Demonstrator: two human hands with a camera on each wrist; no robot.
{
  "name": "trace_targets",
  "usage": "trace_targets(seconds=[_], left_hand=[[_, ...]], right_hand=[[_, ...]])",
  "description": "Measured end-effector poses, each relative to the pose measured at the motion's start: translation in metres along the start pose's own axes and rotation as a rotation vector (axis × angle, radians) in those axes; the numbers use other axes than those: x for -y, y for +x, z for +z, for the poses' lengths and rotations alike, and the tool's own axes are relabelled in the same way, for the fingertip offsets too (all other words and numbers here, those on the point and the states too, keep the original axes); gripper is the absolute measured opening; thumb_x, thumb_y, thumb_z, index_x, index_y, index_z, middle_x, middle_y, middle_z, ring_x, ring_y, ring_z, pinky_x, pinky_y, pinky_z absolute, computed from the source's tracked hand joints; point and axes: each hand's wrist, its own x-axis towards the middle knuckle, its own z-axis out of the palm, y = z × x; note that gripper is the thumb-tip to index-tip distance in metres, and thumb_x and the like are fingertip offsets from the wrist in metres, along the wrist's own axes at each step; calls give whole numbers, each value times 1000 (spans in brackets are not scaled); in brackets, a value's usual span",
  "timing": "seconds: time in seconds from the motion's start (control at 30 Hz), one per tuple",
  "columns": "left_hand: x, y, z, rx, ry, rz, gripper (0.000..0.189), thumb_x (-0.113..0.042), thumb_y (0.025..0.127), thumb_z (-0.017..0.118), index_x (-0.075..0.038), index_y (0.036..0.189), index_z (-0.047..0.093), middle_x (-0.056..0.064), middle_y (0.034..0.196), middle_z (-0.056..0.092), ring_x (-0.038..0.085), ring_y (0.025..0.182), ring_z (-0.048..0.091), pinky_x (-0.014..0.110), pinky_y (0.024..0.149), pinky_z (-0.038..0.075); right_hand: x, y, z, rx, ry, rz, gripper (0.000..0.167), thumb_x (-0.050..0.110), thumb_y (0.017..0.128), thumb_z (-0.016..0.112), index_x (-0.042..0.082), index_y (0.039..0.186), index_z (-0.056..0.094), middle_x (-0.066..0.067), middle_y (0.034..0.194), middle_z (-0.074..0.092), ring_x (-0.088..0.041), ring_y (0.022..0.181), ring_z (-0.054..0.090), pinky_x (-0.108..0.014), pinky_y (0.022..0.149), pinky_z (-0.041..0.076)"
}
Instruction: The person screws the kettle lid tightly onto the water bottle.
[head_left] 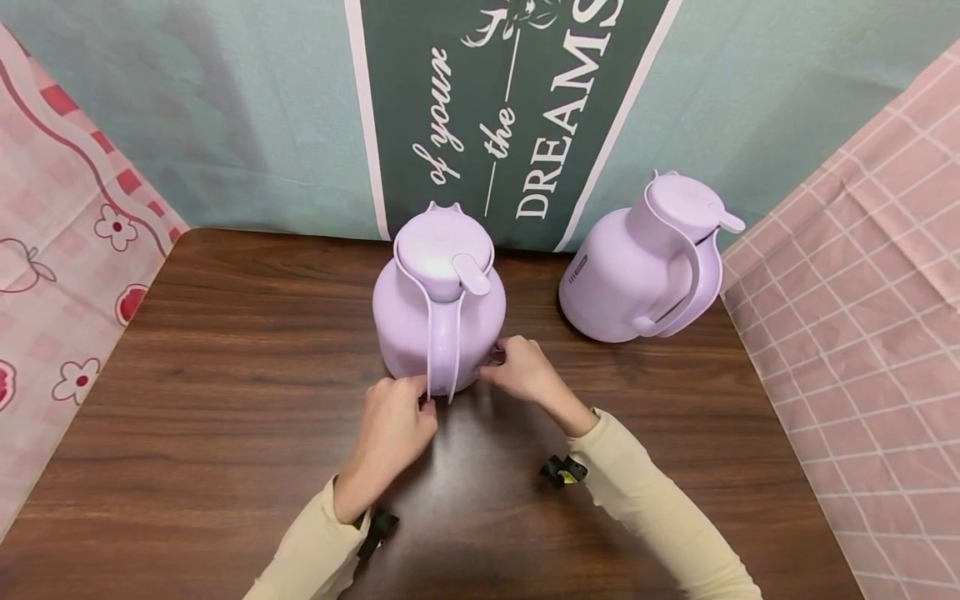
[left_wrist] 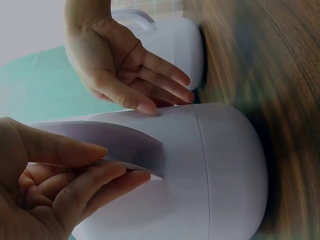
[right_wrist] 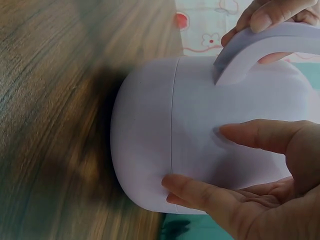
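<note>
A lilac thermos jug stands upright on the wooden table, its lid closed and its handle facing me. My left hand pinches the lower part of that handle between thumb and fingers, as the left wrist view shows up close. On the jug's right side rests my right hand; in the right wrist view its fingertips touch the lower body, with the fingers fairly straight. Farther right stands a second lilac thermos jug, its handle turned to the right, with neither hand on it.
The brown table ends at a green cloth with white lettering behind the jugs. A patterned pink-and-white cloth borders the left side, a pink checked cloth the right. Both forearms wear cream sleeves with black wrist mounts.
</note>
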Motion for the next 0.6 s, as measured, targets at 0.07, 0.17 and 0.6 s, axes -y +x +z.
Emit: trace_targets(seconds=[0.07, 0.17, 0.6], left_hand=[[-1, 2, 2, 5, -7, 3, 22, 4, 61, 62, -10, 51, 47, 5, 47, 51, 33, 50, 55, 41, 48, 40], [-3, 5, 6, 13, -13, 18, 23, 4, 60, 61, -10, 50, 46, 5, 48, 51, 33, 51, 56, 41, 48, 40], [-12, 23, 20, 56, -32, 55, 23, 6, 60, 56, -12, 51, 44, 0, 47, 46, 27, 48, 52, 41, 48, 41]], right_hand=[[-2, 0, -2, -2, -1, 6, 19, 19, 74, 67, 2, 82, 64, -4, 70, 60, -17, 64, 50, -31, 60, 44], [-6, 0, -4, -4, 8, 17, 20, 19, 74, 67, 2, 84, 65, -6, 75, 64, -18, 69, 55, -32, 64, 45], [-21, -2, -14, -46, 53, 80, 28, 21, 75, 68, 1, 95, 67, -12, 89, 67, -23, 82, 59, -37, 73, 46]])
